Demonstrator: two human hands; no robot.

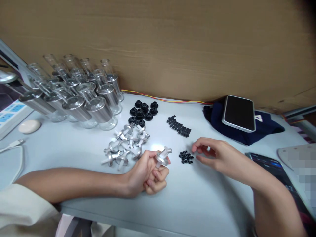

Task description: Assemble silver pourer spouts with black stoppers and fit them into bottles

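Note:
Between the thumb and fingers of my left hand [150,176] is a silver pour spout [162,157], its flanged body upright and its nozzle pointing up. My right hand [212,153] is just right of a small cluster of black rings [186,157], thumb and fingers apart with nothing seen between them. Left of my left hand lies a pile of similar silver pour spouts [123,144]. Behind that pile sit several black rubber stoppers [139,113]. A row of small black strip-like pieces [179,126] lies beyond the rings.
Several glass bottles with metal sleeves [98,110] stand at the back left. A power strip [11,115], white mouse [29,126] and cable [21,161] are at the left. On the right are a dark cloth [266,126], a boxy device [239,113] and a phone [271,168]. Cardboard [160,46] rises behind.

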